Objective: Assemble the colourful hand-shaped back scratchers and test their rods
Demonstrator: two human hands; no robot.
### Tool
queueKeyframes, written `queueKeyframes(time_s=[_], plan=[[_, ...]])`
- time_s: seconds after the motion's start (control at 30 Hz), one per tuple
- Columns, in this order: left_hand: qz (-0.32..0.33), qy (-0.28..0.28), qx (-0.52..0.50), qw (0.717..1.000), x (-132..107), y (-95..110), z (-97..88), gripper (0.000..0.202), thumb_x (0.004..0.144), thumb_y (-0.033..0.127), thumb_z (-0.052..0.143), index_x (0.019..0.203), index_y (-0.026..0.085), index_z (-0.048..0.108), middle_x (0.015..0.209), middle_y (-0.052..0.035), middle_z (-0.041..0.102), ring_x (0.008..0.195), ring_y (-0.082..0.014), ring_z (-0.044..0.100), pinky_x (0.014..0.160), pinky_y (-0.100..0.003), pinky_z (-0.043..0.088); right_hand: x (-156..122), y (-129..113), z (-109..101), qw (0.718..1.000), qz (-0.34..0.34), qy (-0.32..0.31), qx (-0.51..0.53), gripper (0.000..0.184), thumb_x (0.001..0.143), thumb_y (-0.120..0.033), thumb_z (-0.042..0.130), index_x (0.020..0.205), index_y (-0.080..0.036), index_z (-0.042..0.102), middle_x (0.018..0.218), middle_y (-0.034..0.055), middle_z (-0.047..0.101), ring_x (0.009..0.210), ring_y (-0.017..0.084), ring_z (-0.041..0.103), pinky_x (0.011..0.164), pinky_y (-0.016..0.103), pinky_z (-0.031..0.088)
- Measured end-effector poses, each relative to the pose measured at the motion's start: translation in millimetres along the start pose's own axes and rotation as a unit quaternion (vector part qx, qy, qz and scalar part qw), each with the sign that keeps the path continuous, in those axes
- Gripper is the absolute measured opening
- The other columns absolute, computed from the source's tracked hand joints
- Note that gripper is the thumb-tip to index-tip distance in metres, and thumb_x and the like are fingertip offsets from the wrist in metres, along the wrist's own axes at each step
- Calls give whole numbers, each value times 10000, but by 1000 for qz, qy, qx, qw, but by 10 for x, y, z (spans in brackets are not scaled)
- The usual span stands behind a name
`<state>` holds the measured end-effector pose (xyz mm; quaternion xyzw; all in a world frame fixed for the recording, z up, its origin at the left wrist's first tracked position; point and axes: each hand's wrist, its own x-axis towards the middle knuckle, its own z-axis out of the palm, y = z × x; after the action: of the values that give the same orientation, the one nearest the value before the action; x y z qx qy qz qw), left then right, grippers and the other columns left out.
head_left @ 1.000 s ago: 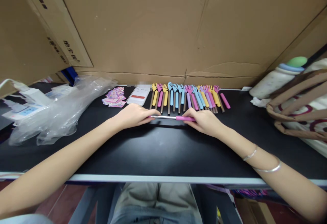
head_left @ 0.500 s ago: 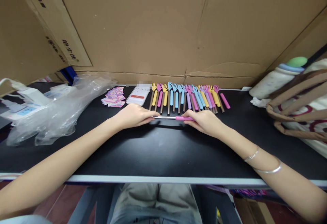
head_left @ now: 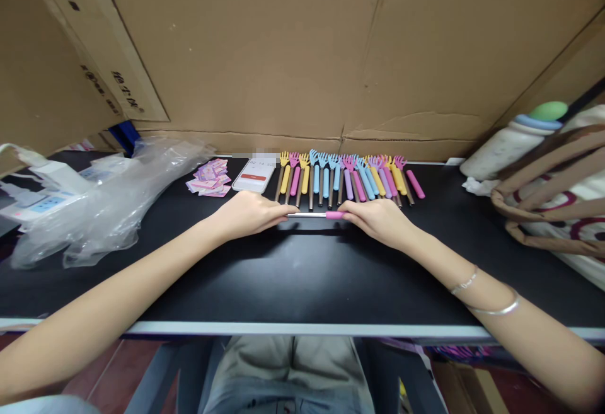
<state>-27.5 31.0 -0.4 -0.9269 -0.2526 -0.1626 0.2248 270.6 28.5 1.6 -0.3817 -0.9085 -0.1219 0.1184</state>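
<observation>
Light moderate, diffuse, apparently from above. Soft pale glare on counter (head_left: 302,281), centre toward near edge. Dark shadow under hands (head_left: 246,213). Glints on plastic bag (head_left: 111,203) at left end, on bangle (head_left: 498,312). Wide-angle stretch at sides. Pixelated patch by far end of phone (head_left: 254,179).

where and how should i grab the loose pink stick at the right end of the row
Pinch the pink stick at mid-length, probably from above and across its narrow width: it is slim, straight and lying flat. A metal rod sits close on its left, so leaning in from its right looks easier.
</observation>
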Motion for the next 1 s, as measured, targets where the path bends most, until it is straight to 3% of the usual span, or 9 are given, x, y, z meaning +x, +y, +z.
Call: queueKeyframes(time_s=[0.4,0.6,1.0], plan=[[-29,-18,0,999,4,-36,-51,262,942,318,400,1065,252,622,705,4,702,591,-117,648,491,-196,340,-11,-7,-41,1000,10,11,21,273,890,-441,456,1003,-214,556,664,-11,668,521,127,582,506,218,321],[-18,-2,-1,1000,7,-27,-49,241,937,304,422,1048,250,629,723,15,713,573,-115,644,485,-208,323,-16,18,-39,999,-17,22,35,261,917,-431,428,880,-209,560,787,0,693,620,122,613,520,217,324],[-17,-2,-5,1000,1,-25,-38,256,926,303,437,1056,262,654,723,21,721,550,-114,640,484,-213,337,-16,14,-42,999,-3,4,44,269,931,-427,405,923,-211,565,764,-2,697,617,128,625,538,214,348]])
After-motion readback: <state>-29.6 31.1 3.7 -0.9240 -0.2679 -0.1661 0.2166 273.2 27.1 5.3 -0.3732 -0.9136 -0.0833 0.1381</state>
